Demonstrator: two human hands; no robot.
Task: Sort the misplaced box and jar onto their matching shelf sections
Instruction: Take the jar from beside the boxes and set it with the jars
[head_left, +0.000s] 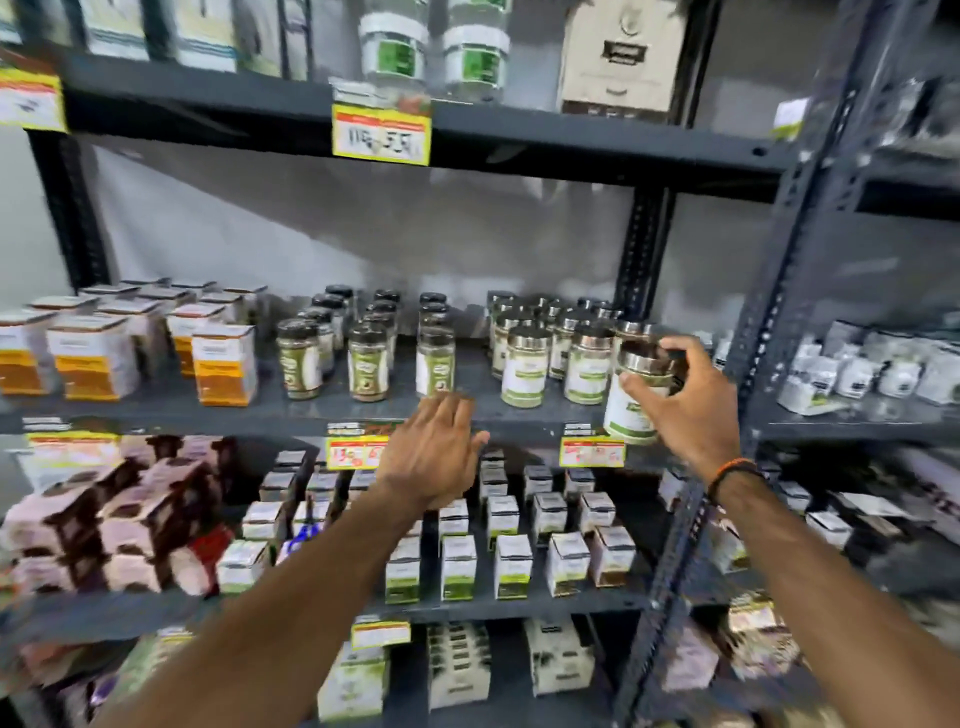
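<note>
Your forearms frame the shelving: left hand (434, 452) hovers empty, fingers together, while right hand (685, 400) pinches the jar (636, 400) under its metal lid beside matching jars (556, 358); likely rigid, smooth, breakable, so grip its body.

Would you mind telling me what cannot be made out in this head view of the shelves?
- Jar label: text too blurred to read; right hand covers part of the jar.
- Price tags: digits smeared, unreadable.
- Middle tag: partly hidden behind the left hand.
- Pink boxes at lower left: motion blur hides print.
- Top-shelf jars: cut off by the upper edge.
</note>
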